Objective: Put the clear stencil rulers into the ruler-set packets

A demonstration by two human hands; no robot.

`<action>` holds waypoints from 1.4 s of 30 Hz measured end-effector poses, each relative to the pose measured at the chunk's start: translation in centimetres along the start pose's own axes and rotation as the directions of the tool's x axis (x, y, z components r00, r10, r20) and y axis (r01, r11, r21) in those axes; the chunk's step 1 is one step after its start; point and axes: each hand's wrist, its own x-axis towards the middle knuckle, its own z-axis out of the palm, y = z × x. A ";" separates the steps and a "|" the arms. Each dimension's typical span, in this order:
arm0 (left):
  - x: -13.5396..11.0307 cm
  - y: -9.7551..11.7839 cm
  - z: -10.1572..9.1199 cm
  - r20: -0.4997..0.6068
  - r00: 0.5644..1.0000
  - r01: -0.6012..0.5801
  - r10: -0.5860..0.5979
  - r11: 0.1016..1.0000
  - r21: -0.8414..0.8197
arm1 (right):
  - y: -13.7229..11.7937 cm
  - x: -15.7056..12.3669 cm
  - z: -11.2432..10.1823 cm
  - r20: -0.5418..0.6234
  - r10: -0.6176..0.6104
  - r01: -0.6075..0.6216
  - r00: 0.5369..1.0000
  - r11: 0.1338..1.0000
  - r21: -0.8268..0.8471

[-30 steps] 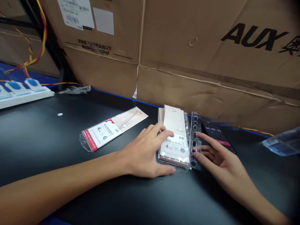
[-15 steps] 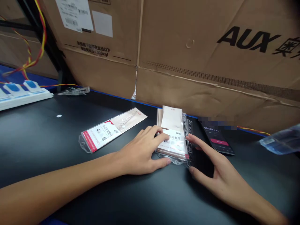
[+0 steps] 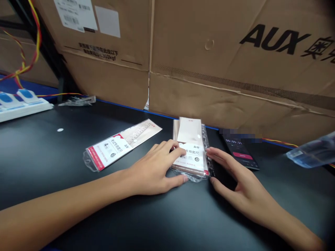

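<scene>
A stack of ruler packs (image 3: pixel 192 146) in clear sleeves lies on the black table (image 3: pixel 52 167), just in front of the cardboard boxes. My left hand (image 3: pixel 154 170) grips its left side, fingers curled over the top card and thumb along the front edge. My right hand (image 3: pixel 240 188) presses against its right edge, with fingers along the side and thumb at the front corner. One more ruler pack (image 3: pixel 117 144), with a red and white label, lies apart to the left.
Large cardboard boxes (image 3: pixel 209 69) wall off the back of the table. A phone (image 3: pixel 239 153) with a lit timer lies right of the stack. At far right lies a clear plastic bag (image 3: pixel 311 153), at far left a white power strip (image 3: pixel 18 103) with coloured wires.
A clear stencil ruler that lay right of the stack has been pushed in against it. Both hands have closed in on the stack's sides, squaring it.
</scene>
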 end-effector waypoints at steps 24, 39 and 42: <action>0.1 -0.2 0.1 0.043 0.997 0.064 -0.065 0.998 0.028 | -0.5 0.4 -0.6 -0.004 -0.093 0.091 0.996 0.981 -0.170; 0.3 -0.2 0.1 0.029 0.998 0.053 -0.055 0.998 0.044 | -1.9 -0.4 -2.0 -0.028 -0.071 0.061 0.997 0.960 -0.273; 0.3 -0.2 0.0 0.036 0.998 0.055 -0.056 0.998 0.044 | -1.9 -0.6 -2.3 -0.093 -0.033 0.012 0.995 0.975 -0.221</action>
